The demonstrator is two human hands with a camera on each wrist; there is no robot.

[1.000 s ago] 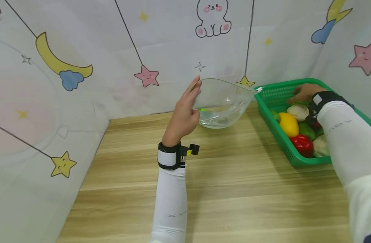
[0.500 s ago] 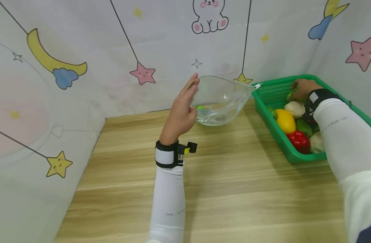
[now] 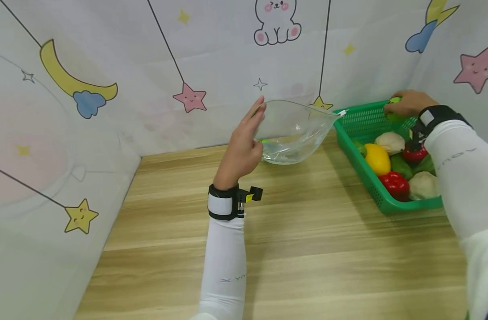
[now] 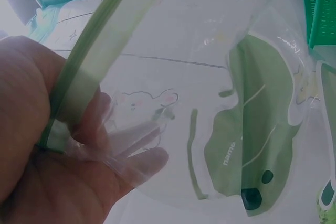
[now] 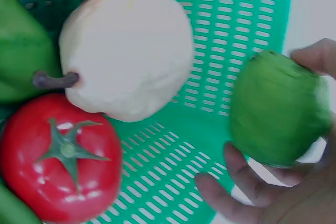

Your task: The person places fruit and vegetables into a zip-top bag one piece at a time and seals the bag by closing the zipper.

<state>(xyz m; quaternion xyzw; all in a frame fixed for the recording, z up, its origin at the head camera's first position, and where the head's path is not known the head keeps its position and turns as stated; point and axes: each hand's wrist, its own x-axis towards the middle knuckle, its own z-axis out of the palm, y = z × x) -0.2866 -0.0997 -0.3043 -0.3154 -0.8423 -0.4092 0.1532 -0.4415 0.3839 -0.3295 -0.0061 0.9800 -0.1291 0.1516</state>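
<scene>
My left hand (image 3: 242,149) holds the rim of a clear zip bag (image 3: 296,133), whose mouth stands wide. In the left wrist view, the thumb and fingers lie on either side of the bag's green zip strip (image 4: 94,40). Inside the bag, near its bottom, a bit of bright green (image 3: 265,141) shows. Over the far side of the green basket (image 3: 364,186), my right hand (image 3: 412,103) grips a rounded green vegetable (image 5: 278,108). In the right wrist view, it is held between thumb and fingers beside the perforated basket wall.
Still in the basket are a tomato (image 5: 63,156), an off-white round vegetable (image 5: 128,53), a yellow piece (image 3: 377,160), a glossy red one (image 3: 394,186) and several green ones. A patterned white backdrop (image 3: 212,53) rises behind the wooden table (image 3: 308,249).
My right hand has gripped the green vegetable and lifted it from among the others, up to the basket's back rim. The left hand stays at the bag's mouth.
</scene>
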